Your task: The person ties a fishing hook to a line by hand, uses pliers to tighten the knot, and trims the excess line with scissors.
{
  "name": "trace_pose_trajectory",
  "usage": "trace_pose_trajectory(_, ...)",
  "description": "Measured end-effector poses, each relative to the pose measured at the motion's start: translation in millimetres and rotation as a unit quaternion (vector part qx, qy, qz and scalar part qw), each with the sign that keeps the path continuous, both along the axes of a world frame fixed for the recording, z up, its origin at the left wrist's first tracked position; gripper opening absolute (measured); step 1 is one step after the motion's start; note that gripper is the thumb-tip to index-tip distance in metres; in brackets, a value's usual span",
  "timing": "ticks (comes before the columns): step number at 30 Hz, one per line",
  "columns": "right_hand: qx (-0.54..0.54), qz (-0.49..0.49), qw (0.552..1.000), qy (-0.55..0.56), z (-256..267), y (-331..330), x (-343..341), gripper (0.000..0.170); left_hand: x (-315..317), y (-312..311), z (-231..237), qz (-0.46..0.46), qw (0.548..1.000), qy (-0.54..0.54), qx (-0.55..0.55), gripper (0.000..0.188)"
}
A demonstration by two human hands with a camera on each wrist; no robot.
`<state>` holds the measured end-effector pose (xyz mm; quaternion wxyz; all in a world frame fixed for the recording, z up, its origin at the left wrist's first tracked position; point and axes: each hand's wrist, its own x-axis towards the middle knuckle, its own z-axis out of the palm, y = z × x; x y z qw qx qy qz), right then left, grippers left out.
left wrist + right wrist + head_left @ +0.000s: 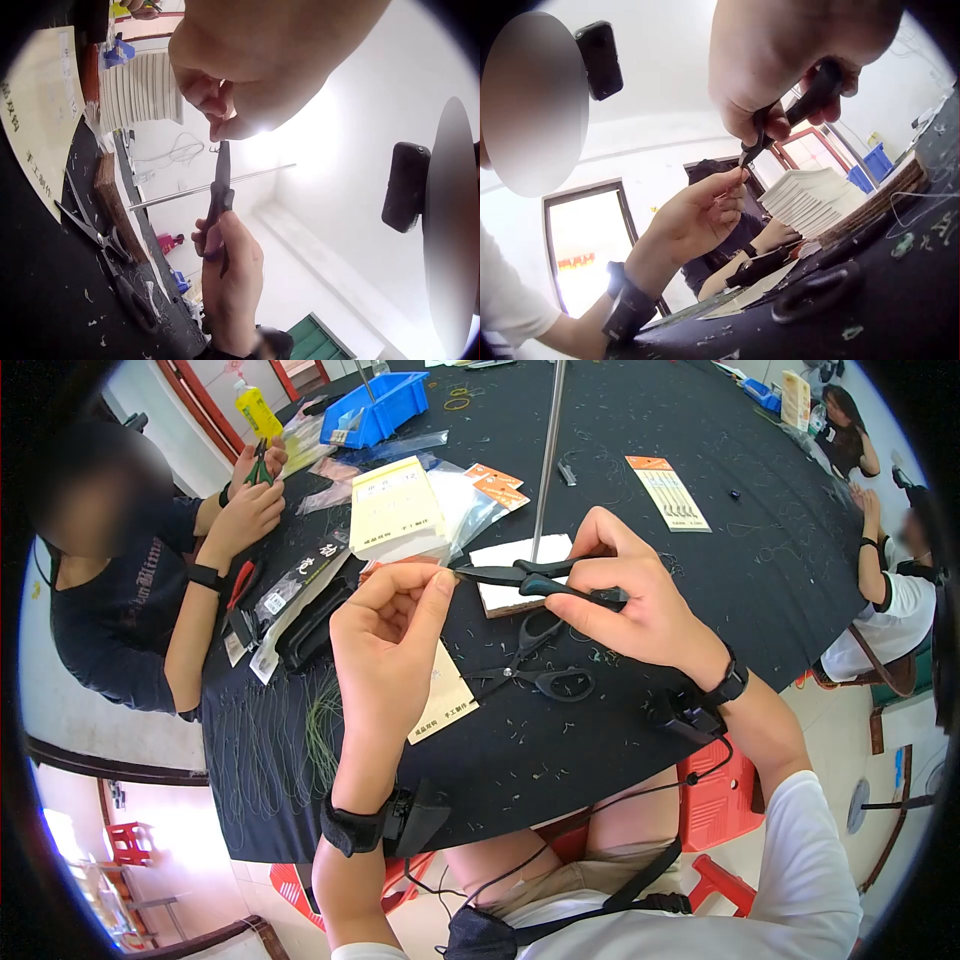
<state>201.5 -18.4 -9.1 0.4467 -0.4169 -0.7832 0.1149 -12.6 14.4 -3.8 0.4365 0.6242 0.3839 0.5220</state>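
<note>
In the head view the left hand (390, 645) pinches something tiny between thumb and index fingertip; a small dark hook shape (214, 148) shows beside those fingertips in the left wrist view. The right hand (635, 595) grips dark-handled scissors (540, 582), their blades pointing left with the tips at the left fingertips. From the right wrist, the blade tips (744, 159) meet the pinched fingertips of the left hand (697, 214). A second pair of black scissors (512, 670) lies spread on the black cloth below the hands.
A white-topped block (505, 600) stands behind the hands at the metal rod (550, 460). Nearby lie a stack of yellowish cards (398, 510), green line (322, 730), a hook card (670, 495) and a blue bin (375, 410). One person sits left, others at far right.
</note>
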Motion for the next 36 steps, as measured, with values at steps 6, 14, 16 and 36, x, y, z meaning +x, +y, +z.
trace_pose_trajectory(6, -0.073, 0.06, 0.994, 0.061, -1.2, 0.9, 3.2, 0.02, -4.3, 0.4, 1.9, -0.043, 0.998, -0.029, -0.027, 0.011)
trace_pose_trajectory(14, -0.104, 0.095, 0.986, 0.092, -1.3, 2.7, 6.6, 0.018, -5.3, -0.9, 4.9, -0.07, 0.995, -0.055, -0.046, 0.012)
trace_pose_trajectory(16, -0.11, 0.105, 0.984, 0.092, -2.0, 3.5, 7.8, 0.019, -5.7, -2.1, 6.0, -0.071, 0.995, -0.056, -0.052, 0.011)
trace_pose_trajectory(36, -0.129, 0.136, 0.976, 0.107, -3.7, 8.4, 12.1, 0.023, -4.4, -5.9, 7.9, -0.012, 0.998, 0.03, 0.055, 0.004)
